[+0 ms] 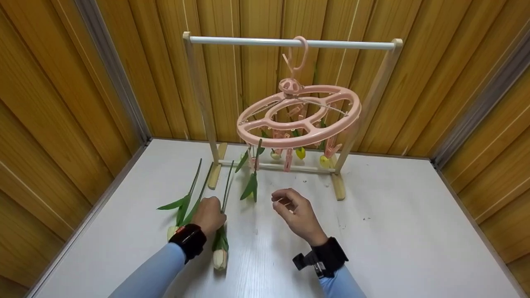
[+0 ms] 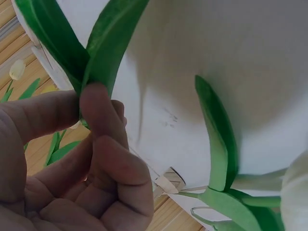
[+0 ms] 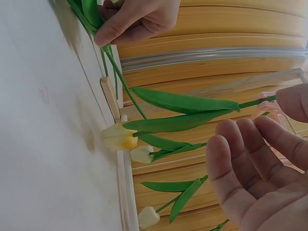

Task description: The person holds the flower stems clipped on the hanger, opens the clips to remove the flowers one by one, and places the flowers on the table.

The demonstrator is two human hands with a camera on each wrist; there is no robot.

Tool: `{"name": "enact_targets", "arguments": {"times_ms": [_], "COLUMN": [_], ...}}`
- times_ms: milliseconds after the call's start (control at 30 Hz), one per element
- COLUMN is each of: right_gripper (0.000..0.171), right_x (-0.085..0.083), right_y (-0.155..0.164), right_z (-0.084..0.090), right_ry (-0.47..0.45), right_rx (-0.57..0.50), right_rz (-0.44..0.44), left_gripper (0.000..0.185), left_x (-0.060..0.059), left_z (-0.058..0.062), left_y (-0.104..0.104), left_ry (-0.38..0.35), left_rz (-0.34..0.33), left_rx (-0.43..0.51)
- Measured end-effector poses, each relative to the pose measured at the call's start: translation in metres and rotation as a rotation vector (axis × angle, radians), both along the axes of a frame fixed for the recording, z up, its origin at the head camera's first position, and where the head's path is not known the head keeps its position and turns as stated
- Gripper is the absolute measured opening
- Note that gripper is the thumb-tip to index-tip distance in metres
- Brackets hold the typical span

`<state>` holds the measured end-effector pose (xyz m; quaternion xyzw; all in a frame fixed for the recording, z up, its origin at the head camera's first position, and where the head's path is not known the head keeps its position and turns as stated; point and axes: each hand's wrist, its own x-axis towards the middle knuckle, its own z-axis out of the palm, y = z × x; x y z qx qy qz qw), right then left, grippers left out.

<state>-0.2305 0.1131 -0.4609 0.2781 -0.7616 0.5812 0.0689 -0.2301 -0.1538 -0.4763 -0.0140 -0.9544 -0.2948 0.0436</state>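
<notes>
Two hands work near the table's middle: your left hand pinches an artificial tulip lying flat, while your right hand hovers, fingers loosely curled. Lifting carelessly may snag its stem on the pink peg hanger.

The right hand fills the near right of the view, palm up, fingers loosely bent and holding nothing. Just beyond them a tulip with a pale yellow head and long green leaves hangs head toward the white table; two smaller white buds hang below it. At the far top the left hand pinches green stems against the table's edge.
</notes>
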Motion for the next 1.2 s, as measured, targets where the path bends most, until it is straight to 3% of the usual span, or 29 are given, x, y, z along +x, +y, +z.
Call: {"name": "enact_targets", "arguments": {"times_ms": [200,567,967,1200], "right_gripper": [0.019,0.020,0.019,0.019], "right_x": [0.000,0.000,-0.001,0.000], "right_y": [0.000,-0.001,-0.003,-0.002], "right_z": [-0.001,0.000,-0.003,-0.003], "right_ry": [0.007,0.007,0.015,0.011], "right_rx": [0.008,0.010,0.008,0.020], "right_rz": [0.005,0.013,0.015,0.008], "left_gripper": [0.044,0.051,0.042,0.039], "left_x": [-0.005,-0.016,-0.023,-0.028], "left_z": [-0.002,-0.011,-0.015,-0.021], "left_y": [-0.001,-0.006,-0.009,-0.012], "left_ry": [-0.015,0.059,-0.007,0.032], "left_rz": [0.018,-0.008,0.036,0.053], "left_rx": [-0.015,-0.055,-0.052,-0.095]}}
